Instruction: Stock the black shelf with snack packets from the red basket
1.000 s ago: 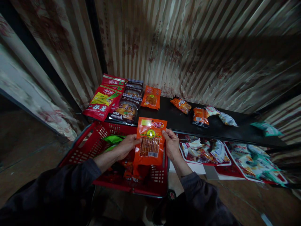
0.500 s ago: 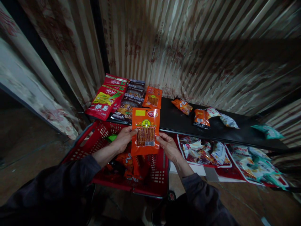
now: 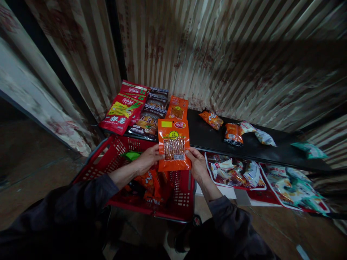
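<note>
An orange snack packet (image 3: 174,144) with a clear window faces me, held upright between both hands. My left hand (image 3: 148,159) pinches its left edge, and my right hand (image 3: 197,164) pinches its right edge. The packet's top overlaps the front edge of the black shelf (image 3: 260,146). Just behind it on the shelf lies a similar orange packet (image 3: 177,108). Dark potato-snack packets (image 3: 148,121) and red packets (image 3: 123,112) are at the shelf's left end. Below my hands is a red basket (image 3: 181,202) with orange packets (image 3: 155,186) and a green item (image 3: 132,155) inside.
Orange bags (image 3: 211,119), white bags (image 3: 265,138) and a teal bag (image 3: 309,150) lie along the shelf. Under it are a tray of mixed snacks (image 3: 235,172) and a tray of teal-and-white bags (image 3: 294,186). A striped curtain (image 3: 217,61) hangs behind.
Both hands have moved the orange packet slightly right and up, nearer the similar packet on the shelf. The grip on both edges is kept.
</note>
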`<action>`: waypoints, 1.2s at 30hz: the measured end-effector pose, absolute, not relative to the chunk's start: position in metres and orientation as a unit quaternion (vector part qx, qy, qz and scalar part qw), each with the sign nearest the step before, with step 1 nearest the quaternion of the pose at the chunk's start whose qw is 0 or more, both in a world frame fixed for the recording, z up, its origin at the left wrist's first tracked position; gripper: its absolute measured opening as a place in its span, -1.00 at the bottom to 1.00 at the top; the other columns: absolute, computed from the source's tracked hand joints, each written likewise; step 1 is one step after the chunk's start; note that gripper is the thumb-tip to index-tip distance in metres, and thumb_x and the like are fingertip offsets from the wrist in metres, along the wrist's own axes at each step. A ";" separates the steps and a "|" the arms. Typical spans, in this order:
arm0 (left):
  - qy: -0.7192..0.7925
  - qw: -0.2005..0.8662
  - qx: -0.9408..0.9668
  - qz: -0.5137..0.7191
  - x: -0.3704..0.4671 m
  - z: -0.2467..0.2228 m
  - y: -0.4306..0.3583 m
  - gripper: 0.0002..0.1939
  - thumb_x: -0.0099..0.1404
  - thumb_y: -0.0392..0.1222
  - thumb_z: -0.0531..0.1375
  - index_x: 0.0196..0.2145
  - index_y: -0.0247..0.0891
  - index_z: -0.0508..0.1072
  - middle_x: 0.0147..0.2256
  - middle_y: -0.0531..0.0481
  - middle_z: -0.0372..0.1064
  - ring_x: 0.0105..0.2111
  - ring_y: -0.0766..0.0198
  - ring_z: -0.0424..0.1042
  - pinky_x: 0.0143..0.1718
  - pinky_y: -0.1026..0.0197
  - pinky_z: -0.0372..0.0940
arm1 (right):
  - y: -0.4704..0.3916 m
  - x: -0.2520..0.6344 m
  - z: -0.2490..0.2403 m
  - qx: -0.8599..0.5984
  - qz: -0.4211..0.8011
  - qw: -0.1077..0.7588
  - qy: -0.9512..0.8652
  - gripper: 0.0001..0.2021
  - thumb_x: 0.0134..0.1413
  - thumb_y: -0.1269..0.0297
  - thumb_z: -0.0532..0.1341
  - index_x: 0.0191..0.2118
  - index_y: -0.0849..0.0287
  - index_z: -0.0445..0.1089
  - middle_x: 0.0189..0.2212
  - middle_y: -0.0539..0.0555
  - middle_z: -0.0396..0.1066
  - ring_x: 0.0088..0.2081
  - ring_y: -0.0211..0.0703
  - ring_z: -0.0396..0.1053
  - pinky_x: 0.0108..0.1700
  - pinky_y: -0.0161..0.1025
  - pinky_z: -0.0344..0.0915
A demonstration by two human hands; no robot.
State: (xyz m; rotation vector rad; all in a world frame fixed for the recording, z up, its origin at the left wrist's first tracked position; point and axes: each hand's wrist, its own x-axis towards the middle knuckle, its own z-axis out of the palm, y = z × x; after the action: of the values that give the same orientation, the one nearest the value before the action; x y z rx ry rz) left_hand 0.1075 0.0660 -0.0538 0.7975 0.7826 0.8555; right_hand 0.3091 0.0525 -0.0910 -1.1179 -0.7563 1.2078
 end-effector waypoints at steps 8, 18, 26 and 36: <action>0.350 0.748 0.369 0.426 0.109 -0.053 0.068 -0.47 -0.01 -0.40 0.33 -0.04 -0.20 0.50 -0.24 -0.03 0.58 -0.30 0.17 0.57 -0.22 0.19 0.41 | 0.051 0.308 -0.089 -0.472 0.531 0.610 -0.349 -0.74 -0.20 0.13 0.42 -0.31 0.06 0.49 -0.35 -0.07 0.55 -0.31 -0.18 0.46 -0.14 -0.17 0.40; 0.343 0.724 0.366 0.472 0.106 -0.047 0.073 -0.47 -0.07 -0.38 0.33 -0.07 -0.21 0.52 -0.22 -0.03 0.57 -0.20 0.16 0.55 -0.14 0.19 0.39 | 0.044 0.303 -0.086 -0.431 0.579 0.542 -0.430 -0.62 -0.16 0.21 0.41 -0.12 0.02 0.45 -0.18 -0.04 0.56 -0.18 -0.12 0.50 0.01 -0.11 0.39; 0.336 0.731 0.375 0.461 0.104 -0.049 0.072 -0.48 -0.07 -0.29 0.38 -0.07 -0.23 0.52 -0.22 -0.03 0.58 -0.22 0.11 0.55 -0.11 0.12 0.39 | 0.042 0.301 -0.092 -0.415 0.575 0.559 -0.429 -0.60 -0.11 0.27 0.38 -0.06 0.03 0.44 -0.13 -0.03 0.55 -0.13 -0.10 0.48 0.05 -0.10 0.34; 0.330 0.720 0.390 0.470 0.100 -0.058 0.073 -0.48 -0.02 -0.07 0.44 -0.09 -0.25 0.53 -0.14 -0.10 0.57 -0.09 0.02 0.52 -0.02 0.06 0.34 | 0.041 0.298 -0.095 -0.387 0.589 0.560 -0.437 -0.61 -0.05 0.26 0.39 -0.03 0.01 0.44 -0.09 -0.02 0.54 -0.08 -0.09 0.47 0.09 -0.10 0.29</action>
State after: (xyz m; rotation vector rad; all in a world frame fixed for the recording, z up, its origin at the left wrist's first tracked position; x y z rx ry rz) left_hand 0.1003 0.0735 -0.0584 0.8628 0.7294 1.0382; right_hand 0.2977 0.0411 -0.0950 -0.9111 -1.0291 1.3877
